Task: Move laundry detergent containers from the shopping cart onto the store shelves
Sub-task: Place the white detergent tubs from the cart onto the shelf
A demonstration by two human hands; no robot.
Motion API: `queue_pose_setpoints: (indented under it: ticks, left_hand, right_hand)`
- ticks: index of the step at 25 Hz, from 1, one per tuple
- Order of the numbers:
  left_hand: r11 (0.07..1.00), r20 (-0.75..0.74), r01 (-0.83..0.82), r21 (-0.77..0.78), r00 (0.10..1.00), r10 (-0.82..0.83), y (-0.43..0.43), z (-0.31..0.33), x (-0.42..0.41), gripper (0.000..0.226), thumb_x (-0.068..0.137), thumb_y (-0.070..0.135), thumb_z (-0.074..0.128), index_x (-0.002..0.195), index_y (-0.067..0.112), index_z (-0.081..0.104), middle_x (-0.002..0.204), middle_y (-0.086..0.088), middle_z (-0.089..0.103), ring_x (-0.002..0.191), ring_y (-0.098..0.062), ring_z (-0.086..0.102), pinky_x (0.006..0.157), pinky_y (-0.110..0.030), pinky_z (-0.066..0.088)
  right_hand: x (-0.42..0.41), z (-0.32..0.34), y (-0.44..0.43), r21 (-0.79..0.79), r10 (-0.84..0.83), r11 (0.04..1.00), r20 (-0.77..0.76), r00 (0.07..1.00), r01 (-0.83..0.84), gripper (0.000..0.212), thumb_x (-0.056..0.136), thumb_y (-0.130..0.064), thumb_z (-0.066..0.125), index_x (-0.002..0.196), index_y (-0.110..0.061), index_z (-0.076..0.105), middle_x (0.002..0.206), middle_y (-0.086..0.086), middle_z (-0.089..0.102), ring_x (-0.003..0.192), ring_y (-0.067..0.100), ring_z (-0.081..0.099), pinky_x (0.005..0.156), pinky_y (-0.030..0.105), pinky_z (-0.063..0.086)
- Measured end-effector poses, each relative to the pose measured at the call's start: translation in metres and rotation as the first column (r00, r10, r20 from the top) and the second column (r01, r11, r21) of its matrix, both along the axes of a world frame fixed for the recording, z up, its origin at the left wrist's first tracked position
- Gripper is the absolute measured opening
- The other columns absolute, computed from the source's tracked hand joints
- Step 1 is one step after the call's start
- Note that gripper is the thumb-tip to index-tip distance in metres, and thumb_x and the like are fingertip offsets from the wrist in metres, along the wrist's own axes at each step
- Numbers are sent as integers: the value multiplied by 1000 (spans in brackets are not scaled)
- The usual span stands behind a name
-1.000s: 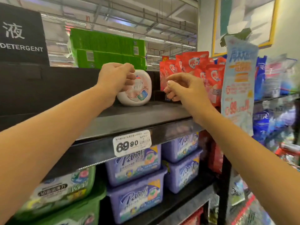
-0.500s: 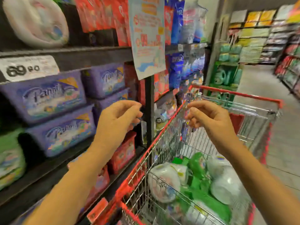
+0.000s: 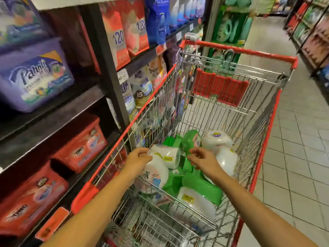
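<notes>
arms: 2, bare along full visible length | left hand: bare | right hand: bare

Left hand touching white detergent tub in red wire cart, right hand over green box

At the left grip the round white plastic detergent tub is smooth and glossy. Just beyond the right grip the green plastic boxes look smooth with a duller sheen. Around both grips the silver wire shopping cart is bright bare metal, and its red plastic rim looks matt. Left of the left grip, the dark shelf boards look matt and slightly rough, while the purple plastic tub and red plastic tubs shine. Right of the right grip, the pale tiled floor looks smooth.
</notes>
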State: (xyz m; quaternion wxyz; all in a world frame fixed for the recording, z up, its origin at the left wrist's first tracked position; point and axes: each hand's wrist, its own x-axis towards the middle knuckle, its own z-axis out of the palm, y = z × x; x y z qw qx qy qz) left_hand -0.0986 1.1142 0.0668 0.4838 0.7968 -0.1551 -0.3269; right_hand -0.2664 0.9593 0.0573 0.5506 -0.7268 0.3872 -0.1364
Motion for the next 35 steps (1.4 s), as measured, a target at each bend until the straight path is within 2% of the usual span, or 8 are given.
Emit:
queue_pose_setpoints:
  ticks: [4,8,13,19,23,28,31,35]
  left_hand:
    - [928,215,164,333,946,-244,-29,-51,66,61,79,6,75,136,6,51,137,-14,54,121,-27,54,98,-29,40]
    - [541,71,404,738,750,-658,-43,-97,102,103,63,24,89,147,10,31,144,-13,47,128,-30,48,102,-31,42]
    - [309,-19,414,856,623,-782,-51,-140,102,104,64,40,85,146,17,26,137,-12,45,127,-30,44,105,-38,36]
    - [422,140,361,832,599,-788,-52,-142,103,88,67,38,82,141,18,39,130,-7,56,121,-30,51,104,-40,36]
    - [605,228,400,689,672,-704,-50,-115,101,87,66,41,84,143,30,43,132,1,59,121,-22,53,98,-29,37]
    - [973,244,203,109,944,-224,-46,-67,57,100,53,44,90,141,28,44,132,10,54,112,-7,56,92,-21,43]
    - [957,60,-23,-288,997,42,-32,-42,15,104,51,49,89,141,36,38,134,15,48,107,11,53,86,-12,48]
    - [846,-241,-216,-487,965,108,-3,-1,-15,88,50,45,83,130,41,48,124,2,65,107,-18,67,85,-40,57]
  right_hand:
    - [50,-82,-18,149,154,980,-163,975,-130,55,80,-8,76,128,-3,50,112,18,58,92,22,56,78,23,49]
    - [87,-152,-23,283,296,927,-151,943,-245,92,68,-9,85,143,-11,31,133,6,42,114,20,49,82,10,46]
    - [111,-209,-12,308,387,894,-165,907,-326,128,61,-19,91,153,-15,3,157,-1,18,143,17,22,117,34,24]
    - [112,-215,-11,218,289,940,-102,952,-263,102,48,-29,96,132,-25,38,120,-15,50,110,11,49,81,20,40]
    - [95,-184,-15,259,144,957,-25,989,-133,78,34,-35,94,101,-25,56,99,-10,65,86,8,61,65,18,47]
    - [58,-115,-46,416,53,905,90,994,-86,76,34,-32,91,103,-13,68,95,2,76,84,18,72,66,27,55]
    - [35,-67,-51,437,12,896,155,988,-79,77,34,-31,88,105,-9,67,92,4,76,82,19,72,68,30,55]
    - [19,-4,-27,460,3,879,252,968,-123,60,38,-32,81,93,-10,68,77,-1,76,67,12,71,56,19,53]
